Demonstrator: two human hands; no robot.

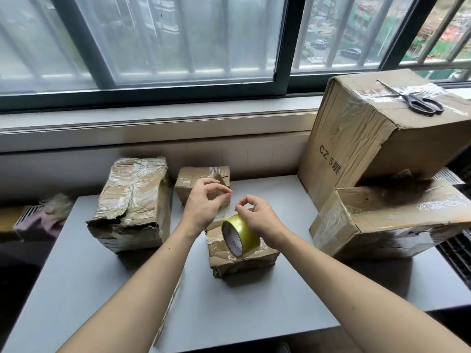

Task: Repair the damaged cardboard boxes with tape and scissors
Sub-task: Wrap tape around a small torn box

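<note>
Leftmost, a crumpled taped box (pixel 132 205) stands on the counter (pixel 76 276). The left hand (pixel 204 202) and right hand (pixel 257 212) each pinch thumb to forefinger, apparently on clear tape. The tape roll (pixel 238 235) stands on edge atop the small box (pixel 239 256), its core facing left. The scissors (pixel 418 101) lie on the large box (pixel 382 138), blades pointing upper-left.

The big box (pixel 356 149) at the tabletop's far right corner reads "CZ 5层"; the tape roll's (pixel 239 235) core reads "MADE".
</note>
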